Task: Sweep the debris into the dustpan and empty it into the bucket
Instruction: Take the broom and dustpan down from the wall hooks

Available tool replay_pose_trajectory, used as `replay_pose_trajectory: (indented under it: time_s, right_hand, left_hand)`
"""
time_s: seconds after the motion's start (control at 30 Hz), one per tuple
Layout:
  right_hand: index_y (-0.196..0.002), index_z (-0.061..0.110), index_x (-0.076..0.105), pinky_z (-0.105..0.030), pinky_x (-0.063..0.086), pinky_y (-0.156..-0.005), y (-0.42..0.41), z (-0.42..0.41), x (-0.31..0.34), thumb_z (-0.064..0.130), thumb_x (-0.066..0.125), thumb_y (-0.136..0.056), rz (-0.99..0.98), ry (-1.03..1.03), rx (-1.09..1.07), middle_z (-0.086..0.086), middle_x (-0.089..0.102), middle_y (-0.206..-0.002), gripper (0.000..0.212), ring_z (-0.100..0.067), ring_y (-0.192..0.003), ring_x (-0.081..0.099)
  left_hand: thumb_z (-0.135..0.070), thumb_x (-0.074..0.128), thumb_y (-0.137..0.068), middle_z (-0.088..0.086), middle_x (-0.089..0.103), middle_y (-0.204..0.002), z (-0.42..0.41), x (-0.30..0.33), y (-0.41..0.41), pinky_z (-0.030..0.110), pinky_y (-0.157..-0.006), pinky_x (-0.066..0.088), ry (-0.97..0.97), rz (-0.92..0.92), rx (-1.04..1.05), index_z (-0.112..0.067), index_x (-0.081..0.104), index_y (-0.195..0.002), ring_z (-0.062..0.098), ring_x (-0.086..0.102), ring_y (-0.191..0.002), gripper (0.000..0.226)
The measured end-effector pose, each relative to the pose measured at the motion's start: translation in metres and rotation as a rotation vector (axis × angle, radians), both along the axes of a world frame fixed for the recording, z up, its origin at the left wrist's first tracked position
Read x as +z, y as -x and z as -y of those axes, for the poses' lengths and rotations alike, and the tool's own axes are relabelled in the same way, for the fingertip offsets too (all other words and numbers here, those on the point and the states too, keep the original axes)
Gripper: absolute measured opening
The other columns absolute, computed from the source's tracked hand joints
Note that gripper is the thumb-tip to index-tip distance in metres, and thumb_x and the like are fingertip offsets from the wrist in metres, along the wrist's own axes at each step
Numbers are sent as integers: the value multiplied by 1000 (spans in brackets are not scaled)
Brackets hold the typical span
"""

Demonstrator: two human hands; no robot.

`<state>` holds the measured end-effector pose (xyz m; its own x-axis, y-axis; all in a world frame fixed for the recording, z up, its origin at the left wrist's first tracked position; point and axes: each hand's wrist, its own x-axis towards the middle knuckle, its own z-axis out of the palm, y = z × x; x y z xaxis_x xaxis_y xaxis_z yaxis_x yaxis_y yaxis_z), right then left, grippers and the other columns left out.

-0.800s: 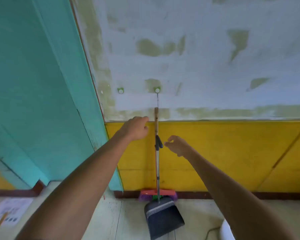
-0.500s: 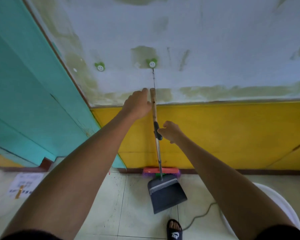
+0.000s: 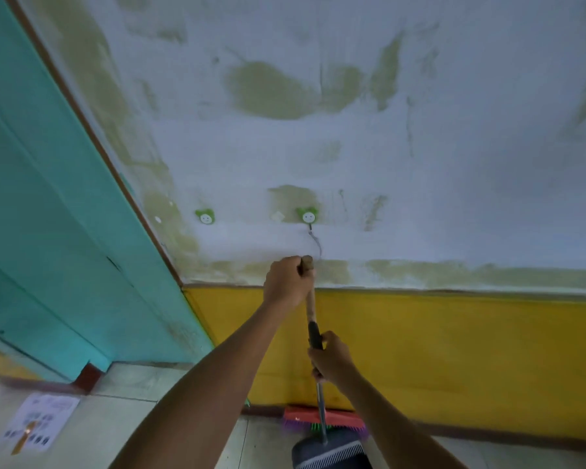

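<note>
A printed sheet of paper (image 3: 36, 423) lies flat on the pale tiled floor (image 3: 129, 418) at the far left, below a teal door (image 3: 48, 214) that leans into the corner. On the patchy white wall (image 3: 420, 164) sit two small green hooks (image 3: 205, 216); a thin string hangs from the right-hand one, its lower end unclear.

The left hand (image 3: 286, 282) is clenched around the top of the wooden broom handle (image 3: 309, 299), which stands nearly upright against the yellow lower wall (image 3: 471, 360). Just below and to the right, the right hand (image 3: 332, 362) grasps the black grip of the dustpan handle (image 3: 315, 336), whose metal shaft runs down beside the broom stick.

At the bottom, the broom head (image 3: 322, 419), red with purple and green bristles, rests on the floor against the skirting. The dark dustpan (image 3: 332, 450) sits just in front of it, its comb edge showing; its inside cannot be seen here, cut by the frame edge.
</note>
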<state>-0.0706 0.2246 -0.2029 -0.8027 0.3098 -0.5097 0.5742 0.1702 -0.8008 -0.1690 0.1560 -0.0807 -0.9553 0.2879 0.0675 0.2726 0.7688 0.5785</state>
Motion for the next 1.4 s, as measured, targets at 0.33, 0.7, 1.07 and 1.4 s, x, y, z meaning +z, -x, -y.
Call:
replay_pose_trajectory:
  time_s: [0.33,0.7,1.07,1.4]
  right_hand:
    - [-77,4,60,-20,42,-35,-25,25,97,27,55,-92,-57,-92,-40,-10,61,-61,28,-16,-34,53]
    - [-56,11,52,-17,35,-37,-102,58,141,28,52,-90,-161,-290,-400,-4,60,-49,38,-14,-30,44]
    - [-90,9,65,-31,45,-57,-207,71,135,31,77,-79,-539,645,-1442,-3,58,-71,27,-18,-64,53]
    - [-123,9,47,-29,41,-52,-304,48,113,10,37,-98,-541,604,-1783,-7,50,-74,27,-15,-55,43]
  left_hand:
    - [-31,59,-89,1,64,-74,33,87,-38,28,-56,45,-70,-181,-9,-12,64,-77,23,63,-70,23]
    - [-32,65,-73,-6,55,-60,85,155,-101,24,-48,33,-79,-286,-361,-17,53,-62,15,50,-54,22]
    - [-37,72,-66,-6,46,-42,72,164,-201,19,-43,29,-102,-380,-619,-17,37,-44,11,39,-39,46]
    - [-20,59,-82,6,57,-71,5,154,-327,32,-52,40,420,-633,-1076,-11,53,-71,27,57,-61,16]
